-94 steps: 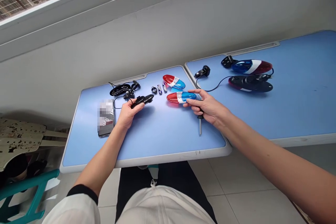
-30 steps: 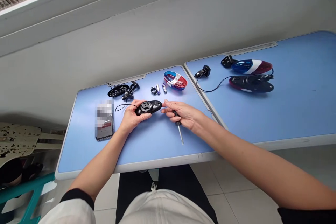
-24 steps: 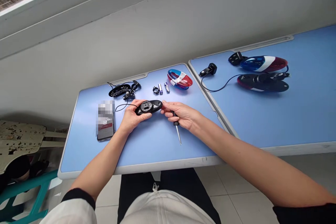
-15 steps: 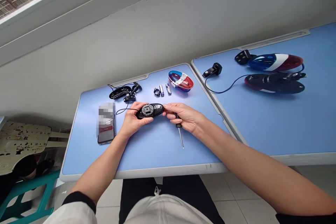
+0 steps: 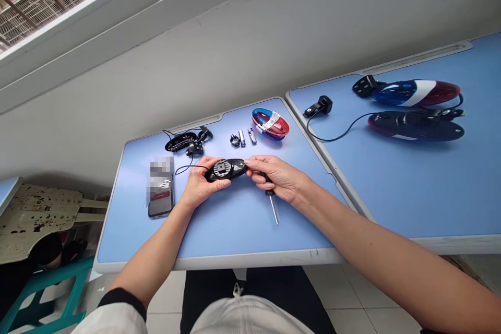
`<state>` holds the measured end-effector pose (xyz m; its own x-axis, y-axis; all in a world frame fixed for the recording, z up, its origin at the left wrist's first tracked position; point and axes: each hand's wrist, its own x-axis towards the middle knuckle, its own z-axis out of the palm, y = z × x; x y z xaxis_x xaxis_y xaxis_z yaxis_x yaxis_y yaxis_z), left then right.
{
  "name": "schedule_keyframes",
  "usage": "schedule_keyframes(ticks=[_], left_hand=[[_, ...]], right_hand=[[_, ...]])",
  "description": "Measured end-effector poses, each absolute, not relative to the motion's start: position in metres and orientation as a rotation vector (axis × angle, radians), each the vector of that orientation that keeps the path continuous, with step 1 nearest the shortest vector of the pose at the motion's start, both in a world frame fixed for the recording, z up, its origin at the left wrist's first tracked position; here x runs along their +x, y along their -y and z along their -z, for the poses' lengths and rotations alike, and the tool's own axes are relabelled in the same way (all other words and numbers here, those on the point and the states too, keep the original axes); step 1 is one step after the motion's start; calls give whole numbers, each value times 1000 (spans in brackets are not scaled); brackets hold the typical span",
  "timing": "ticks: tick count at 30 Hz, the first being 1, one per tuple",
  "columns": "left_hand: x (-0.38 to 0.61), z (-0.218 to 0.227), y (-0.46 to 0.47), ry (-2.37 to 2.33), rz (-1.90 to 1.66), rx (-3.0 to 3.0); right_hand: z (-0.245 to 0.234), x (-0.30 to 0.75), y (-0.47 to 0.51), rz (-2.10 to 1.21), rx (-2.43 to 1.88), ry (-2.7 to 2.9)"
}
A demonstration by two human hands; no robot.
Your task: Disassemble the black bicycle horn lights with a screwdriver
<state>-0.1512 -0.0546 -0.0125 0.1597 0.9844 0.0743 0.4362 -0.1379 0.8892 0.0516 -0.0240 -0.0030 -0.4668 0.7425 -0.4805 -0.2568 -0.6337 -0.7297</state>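
My left hand (image 5: 199, 182) is closed around the left end of a black oval housing (image 5: 237, 166), which has a round slotted speaker grille (image 5: 222, 168) facing up. A thin black cable runs from the housing's left side. At the housing's right tip are the thumb and forefinger of my right hand (image 5: 276, 175); whether they pinch a small part there I cannot tell. The other right fingers wrap the dark handle of a screwdriver (image 5: 274, 209), its metal shaft pointing down toward me. Beyond my hands lie two batteries (image 5: 241, 138) and a black ring clamp (image 5: 235, 140).
A phone (image 5: 160, 188) lies left of my hands. Behind are an open black shell (image 5: 181, 142), a black clamp bracket (image 5: 195, 148) and a red-and-blue lens cover (image 5: 271, 124). On the right table sit red-and-blue lights (image 5: 417, 93) and a corded black button unit (image 5: 319, 106).
The view has shifted slightly, so everything sits a little lower and further right. Both hands keep their hold on the housing and screwdriver.
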Motion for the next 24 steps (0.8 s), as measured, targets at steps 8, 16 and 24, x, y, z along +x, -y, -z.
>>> schedule_keyframes(ticks=[8, 16, 24], left_hand=[[-149, 18, 60, -1699, -646, 1877], [-150, -5, 115, -1992, -668, 2318], [-98, -10, 65, -1762, -739, 2552]], right_hand=[[6, 50, 24, -2025, -1157, 811], [7, 47, 30, -1998, -1174, 831], [10, 46, 31, -1980, -1124, 842]])
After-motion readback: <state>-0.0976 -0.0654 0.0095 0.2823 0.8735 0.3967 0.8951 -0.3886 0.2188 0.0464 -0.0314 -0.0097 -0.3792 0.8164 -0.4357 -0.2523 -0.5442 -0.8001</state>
